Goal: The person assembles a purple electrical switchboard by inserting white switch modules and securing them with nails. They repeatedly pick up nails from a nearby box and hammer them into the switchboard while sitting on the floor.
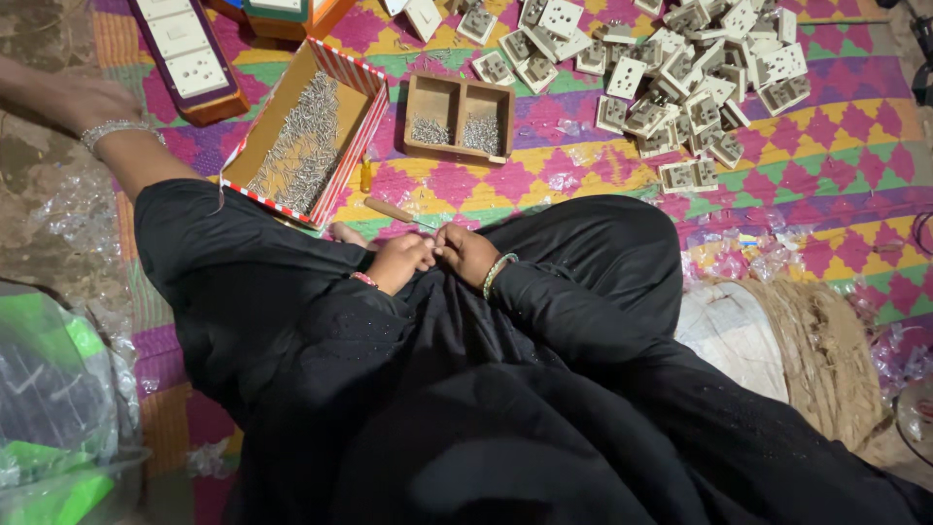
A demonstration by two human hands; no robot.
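Hands pinched together in the lap

Left hand [398, 261] and right hand [466, 253] meet fingertip to fingertip over the black cloth of the lap, fingers curled in. Both look pinched on something tiny between them; too small to tell what it is. A bangle sits on each wrist.

Just past the fingertips, on the patterned mat [836, 146], lies a wooden-handled screwdriver [392, 210], close to the hands but not touching them. Next out, toward the mat's left edge: a red-striped cardboard box [303, 136] holding loose screws, tilted diagonally. Beside it, mid-mat, a small wooden tray [459, 117] with two compartments, screws in both. The far right corner carries a heap of white socket plates [690, 78], some face up, some face down. A long purple-edged switch board [190, 58] lies at the far left corner.

Another person's arm [78, 107] with a bracelet rests at the left edge. Coiled straw-coloured rope [826, 360] sits off the mat's near right side.
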